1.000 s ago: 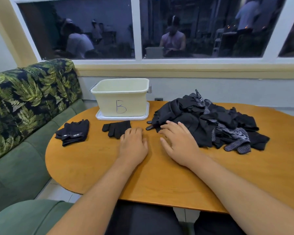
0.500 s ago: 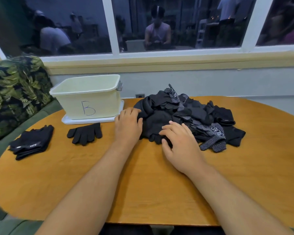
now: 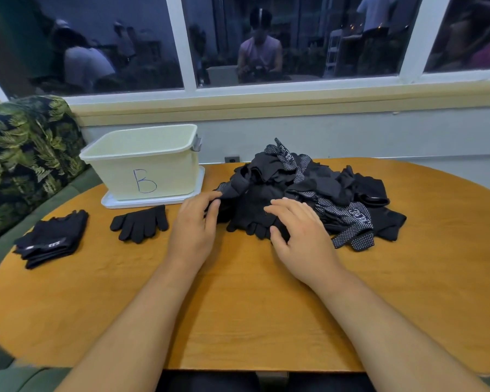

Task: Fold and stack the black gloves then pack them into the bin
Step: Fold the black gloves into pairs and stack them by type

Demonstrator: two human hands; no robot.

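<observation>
A heap of black gloves point(image 3: 323, 190), some with white-dotted palms, lies at the back middle of the wooden table point(image 3: 238, 306). My left hand point(image 3: 194, 226) touches the heap's left edge with its fingertips. My right hand point(image 3: 300, 233) rests with straight fingers on a plain black glove point(image 3: 252, 219) at the heap's front, thumb beside its fingers. One black glove point(image 3: 140, 223) lies flat to the left of my left hand. A folded stack of black gloves point(image 3: 51, 239) sits near the table's left edge. The cream bin point(image 3: 159, 176), marked B, stands behind them; nothing shows inside it.
The bin stands on a white lid point(image 3: 153, 201). A leaf-patterned sofa point(image 3: 26, 142) runs along the table's left side. A wall and window sill point(image 3: 266, 100) close the far side. Bare wood stretches between my forearms and to the right of the heap.
Both hands have reached forward from the bare table onto the heap. The left hand moved right from the flat glove to the heap's edge; the right hand now lies on a glove.
</observation>
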